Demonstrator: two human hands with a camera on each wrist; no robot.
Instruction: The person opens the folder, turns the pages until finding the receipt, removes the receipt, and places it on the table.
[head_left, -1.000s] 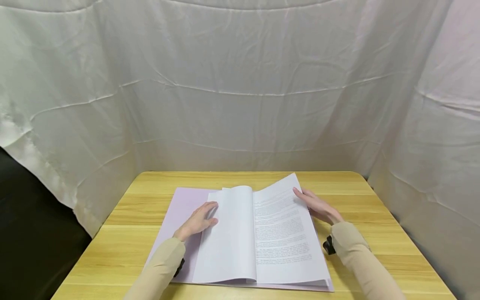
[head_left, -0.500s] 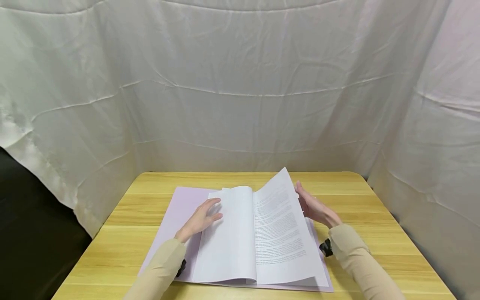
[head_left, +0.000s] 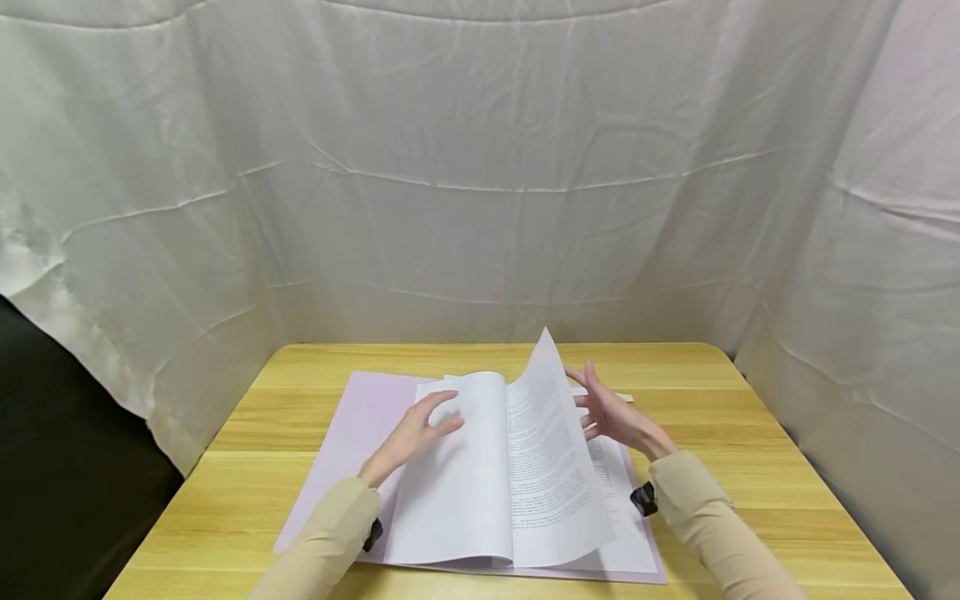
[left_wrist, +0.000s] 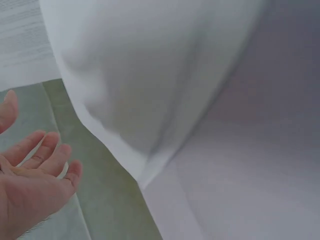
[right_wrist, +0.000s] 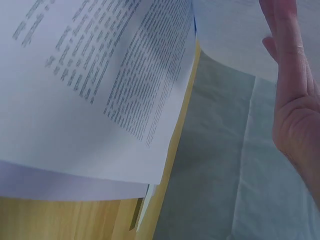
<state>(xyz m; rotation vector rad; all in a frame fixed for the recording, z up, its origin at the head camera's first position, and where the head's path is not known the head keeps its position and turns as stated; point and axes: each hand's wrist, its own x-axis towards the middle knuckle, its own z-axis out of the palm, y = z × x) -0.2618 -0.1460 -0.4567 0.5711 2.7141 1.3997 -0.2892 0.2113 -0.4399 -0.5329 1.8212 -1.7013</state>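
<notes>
A light purple folder (head_left: 378,408) lies spread on the table, holding a stack of white paper. Blank backs of turned pages (head_left: 453,492) cover part of its left side. Right of the middle, a printed sheet (head_left: 551,483) curls up, its top corner raised and leaning left. My right hand (head_left: 618,421) is at this sheet's right edge, fingers extended behind it and thumb up. Another printed sheet (head_left: 626,533) shows beneath. My left hand (head_left: 412,433) is over the turned pages, fingers spread and gripping nothing; its palm and fingers (left_wrist: 45,172) also show in the left wrist view.
The wooden table (head_left: 750,467) extends around the folder. A pale strip (head_left: 625,398) sticks out beyond the right hand. Light grey cloth (head_left: 480,225) hangs behind and on both sides, with a black area (head_left: 60,467) at lower left.
The printed sheet has swung up and leftward with my right hand, which has moved from its outer edge to behind it. My left hand has shifted slightly right. More of the lower sheet shows.
</notes>
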